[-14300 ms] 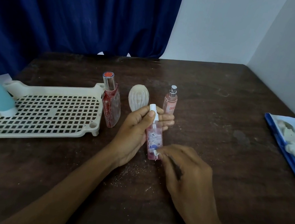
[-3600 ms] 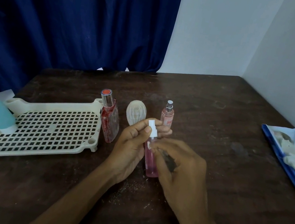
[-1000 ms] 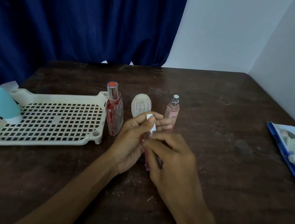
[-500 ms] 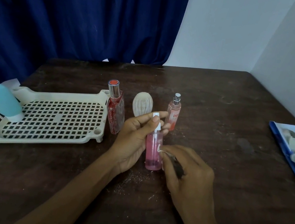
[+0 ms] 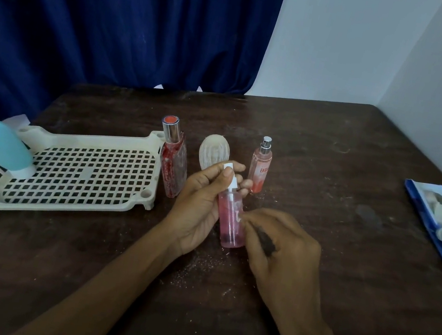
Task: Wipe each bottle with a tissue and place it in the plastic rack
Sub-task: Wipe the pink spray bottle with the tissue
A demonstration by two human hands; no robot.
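Mid-counter (image 5: 328, 185), the left hand (image 5: 198, 207) has its grip round the upright bottle (image 5: 229, 221); the right hand (image 5: 287, 254) has its grip pinching a tissue (image 5: 238, 215) against the bottle's side.

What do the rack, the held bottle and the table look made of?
Rack: cream moulded plastic, matte, with a punched grid. Held bottle: see-through pink, glossy; plastic or glass, unclear. Table: dark wood or veneer, dull and scuffed.

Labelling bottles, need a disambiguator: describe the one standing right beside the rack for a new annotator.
Start at the cream plastic rack on the left. Beside its far right corner stands a tall bottle. Unlike the ribbed cream bottle, it is clear with red flecks and a silver, red-topped cap.
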